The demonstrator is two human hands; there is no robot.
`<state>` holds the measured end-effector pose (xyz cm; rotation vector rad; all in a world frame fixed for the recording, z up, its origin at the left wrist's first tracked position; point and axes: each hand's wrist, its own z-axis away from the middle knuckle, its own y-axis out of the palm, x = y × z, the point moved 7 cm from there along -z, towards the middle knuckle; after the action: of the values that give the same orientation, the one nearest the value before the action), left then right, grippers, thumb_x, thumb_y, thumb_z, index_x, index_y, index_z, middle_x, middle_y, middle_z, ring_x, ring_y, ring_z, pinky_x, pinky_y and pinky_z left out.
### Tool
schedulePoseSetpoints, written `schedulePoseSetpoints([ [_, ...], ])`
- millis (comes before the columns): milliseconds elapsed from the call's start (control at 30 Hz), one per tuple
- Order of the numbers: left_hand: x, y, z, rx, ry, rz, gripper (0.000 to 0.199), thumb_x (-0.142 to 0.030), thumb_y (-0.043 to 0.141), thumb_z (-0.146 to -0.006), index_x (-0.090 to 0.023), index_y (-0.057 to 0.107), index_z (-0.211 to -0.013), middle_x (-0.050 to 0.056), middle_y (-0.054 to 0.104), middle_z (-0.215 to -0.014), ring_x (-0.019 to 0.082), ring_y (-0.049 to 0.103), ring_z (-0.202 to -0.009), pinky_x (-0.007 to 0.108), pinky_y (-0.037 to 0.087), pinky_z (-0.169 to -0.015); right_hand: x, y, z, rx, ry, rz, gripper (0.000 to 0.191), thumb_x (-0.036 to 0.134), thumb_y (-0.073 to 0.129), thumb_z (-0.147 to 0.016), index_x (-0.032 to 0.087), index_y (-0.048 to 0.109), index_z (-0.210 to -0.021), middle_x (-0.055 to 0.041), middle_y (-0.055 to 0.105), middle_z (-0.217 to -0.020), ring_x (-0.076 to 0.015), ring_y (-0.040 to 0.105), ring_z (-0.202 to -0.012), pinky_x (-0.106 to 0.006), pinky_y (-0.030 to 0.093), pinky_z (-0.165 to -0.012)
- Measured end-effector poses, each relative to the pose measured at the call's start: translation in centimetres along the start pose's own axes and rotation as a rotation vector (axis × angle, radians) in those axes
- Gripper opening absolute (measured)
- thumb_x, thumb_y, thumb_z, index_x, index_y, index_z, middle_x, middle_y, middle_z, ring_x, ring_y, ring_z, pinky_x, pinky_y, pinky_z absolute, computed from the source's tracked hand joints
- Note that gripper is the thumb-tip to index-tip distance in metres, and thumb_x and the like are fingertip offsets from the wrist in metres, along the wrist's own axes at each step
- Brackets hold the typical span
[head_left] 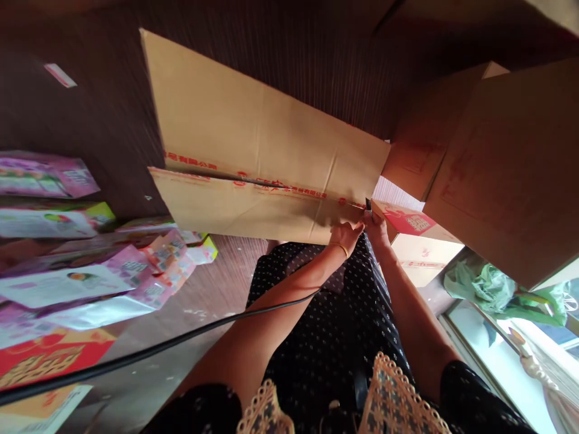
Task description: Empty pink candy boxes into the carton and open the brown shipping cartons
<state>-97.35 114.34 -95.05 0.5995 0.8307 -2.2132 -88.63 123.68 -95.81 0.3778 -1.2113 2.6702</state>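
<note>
A long piece of brown cardboard with red printing lies across in front of me, with a slit running along the printed line. The narrower strip on my side of the slit leans toward my lap. My left hand is closed on this strip near its right end. Beside it, my right hand grips a small dark-bladed cutter at the slit's right end; most of its handle is hidden in the fingers. The two hands are nearly touching.
Brown cartons stand at the right, beside a red-and-white printed box. Several pink and white packages lie at the left, above a red box. A black cable crosses my left forearm. Green plastic bags lie at right.
</note>
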Motion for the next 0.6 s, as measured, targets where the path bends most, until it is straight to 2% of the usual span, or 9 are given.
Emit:
schedulePoseSetpoints([
  [67,-0.1,-0.2,-0.9,0.016,-0.073,0.002,0.064,-0.002,0.036,-0.097,-0.026,0.057,-0.153,0.02,0.075,-0.11,0.033,0.073,-0.102,0.049,0.049,-0.08,-0.5,0.0,-0.6,0.021,-0.023,0.063,0.03,0.035,0.045,-0.099,0.02,0.068,-0.088,-0.0073,0.073,-0.097,-0.0203,0.065,-0.091,-0.031,0.051,-0.088],
  [200,-0.9,-1.0,-1.6,-0.033,-0.027,-0.007,0.058,0.004,0.036,-0.094,-0.014,0.069,-0.138,0.022,0.075,-0.117,0.035,0.072,-0.11,0.052,0.05,-0.083,-0.1,-0.5,-0.6,0.074,-0.092,0.359,0.033,0.034,0.044,-0.105,0.018,0.074,-0.104,-0.0091,0.074,-0.101,-0.022,0.066,-0.091,-0.03,0.05,-0.081],
  [267,-1.3,-0.8,-1.8,-0.022,-0.037,-0.007,0.049,0.004,0.04,-0.094,-0.007,0.073,-0.128,0.025,0.075,-0.115,0.037,0.073,-0.108,0.052,0.054,-0.085,1.2,-1.4,-0.1,0.059,-0.119,0.482,0.035,0.036,0.044,-0.107,0.019,0.072,-0.12,-0.0102,0.074,-0.102,-0.0241,0.066,-0.09,-0.032,0.048,-0.079],
  [367,-1.8,-0.1,-1.9,0.009,-0.082,-0.018,0.046,0.003,0.047,-0.093,-0.003,0.071,-0.131,0.027,0.075,-0.116,0.038,0.074,-0.105,0.053,0.059,-0.087,4.7,-1.9,1.0,0.087,-0.216,0.745,0.035,0.034,0.044,-0.109,0.022,0.067,-0.131,-0.0124,0.073,-0.112,-0.0262,0.067,-0.095,-0.032,0.047,-0.078],
  [467,-2.4,0.4,-1.7,0.042,-0.065,-0.05,0.048,0.004,0.055,-0.088,-0.007,0.073,-0.131,0.024,0.074,-0.122,0.039,0.072,-0.112,0.056,0.06,-0.092,8.4,0.2,1.7,0.243,-0.347,1.004,0.035,0.025,0.038,-0.109,0.018,0.065,-0.13,-0.0162,0.072,-0.116,-0.028,0.069,-0.101,-0.033,0.049,-0.079],
  [600,-2.6,0.4,-1.2,0.07,-0.049,-0.08,0.05,0.001,0.062,-0.083,-0.006,0.074,-0.131,0.024,0.072,-0.131,0.042,0.069,-0.118,0.058,0.06,-0.094,11.6,3.3,1.6,0.389,-0.428,1.13,0.041,0.011,0.034,-0.104,0.008,0.057,-0.137,-0.0251,0.068,-0.12,-0.0335,0.069,-0.112,-0.039,0.053,-0.087],
])
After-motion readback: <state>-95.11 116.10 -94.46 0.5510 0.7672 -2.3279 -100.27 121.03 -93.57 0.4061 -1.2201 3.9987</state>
